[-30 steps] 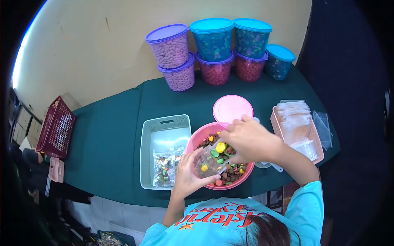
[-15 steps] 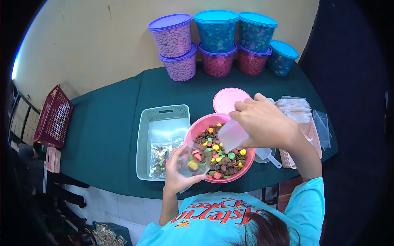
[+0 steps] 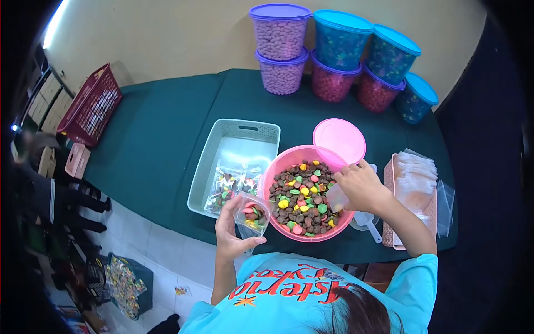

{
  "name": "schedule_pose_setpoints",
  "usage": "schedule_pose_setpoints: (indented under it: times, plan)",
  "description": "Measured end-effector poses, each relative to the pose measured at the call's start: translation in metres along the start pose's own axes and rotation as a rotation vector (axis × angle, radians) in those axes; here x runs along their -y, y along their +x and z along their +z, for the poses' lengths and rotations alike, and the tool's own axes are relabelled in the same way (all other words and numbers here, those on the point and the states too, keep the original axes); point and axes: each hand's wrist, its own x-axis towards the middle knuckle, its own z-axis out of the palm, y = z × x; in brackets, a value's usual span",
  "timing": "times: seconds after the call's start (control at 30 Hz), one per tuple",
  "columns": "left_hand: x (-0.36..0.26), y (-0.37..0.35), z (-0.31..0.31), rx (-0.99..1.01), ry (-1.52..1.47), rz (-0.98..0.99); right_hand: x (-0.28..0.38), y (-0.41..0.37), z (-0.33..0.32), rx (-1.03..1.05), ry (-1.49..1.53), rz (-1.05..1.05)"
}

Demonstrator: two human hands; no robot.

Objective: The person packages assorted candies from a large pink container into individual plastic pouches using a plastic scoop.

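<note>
My left hand (image 3: 229, 227) is closed around a clear plastic bag (image 3: 257, 205), held mouth up at the left edge of the pink bowl. Brown, pink, green and yellow candies (image 3: 254, 216) lie inside it. My right hand (image 3: 360, 186) grips a translucent plastic scoop (image 3: 336, 197), dipped at the right side of the bowl. The pink bowl (image 3: 271, 170) is full of chocolate-brown pieces mixed with coloured candies. Left of it, a pale green basket (image 3: 207, 167) contains filled clear packets (image 3: 225, 192).
A pink lid (image 3: 340, 139) lies behind the bowl. To the right are a white scoop (image 3: 374, 231) and a pink basket of clear bags (image 3: 389, 172). Lidded tubs (image 3: 281, 33) stand stacked at the back. A maroon basket (image 3: 92, 106) is far left; a person (image 3: 53, 195) is beyond.
The view has shifted. My right hand has lowered the scoop from above the bowl to its right side. My left hand still holds the bag, which now sits more upright.
</note>
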Motion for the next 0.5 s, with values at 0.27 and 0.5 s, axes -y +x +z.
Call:
schedule_pose_setpoints:
  times: [0.27, 0.5]
  plan:
    - [0.003, -0.007, -0.004, -0.053, 0.014, 0.015, -0.008, -0.013, 0.005, -0.118, 0.183, -0.020]
    - [0.014, -0.001, -0.006, 0.006, 0.056, -0.010, -0.004, -0.019, 0.010, -0.186, 0.233, 0.040]
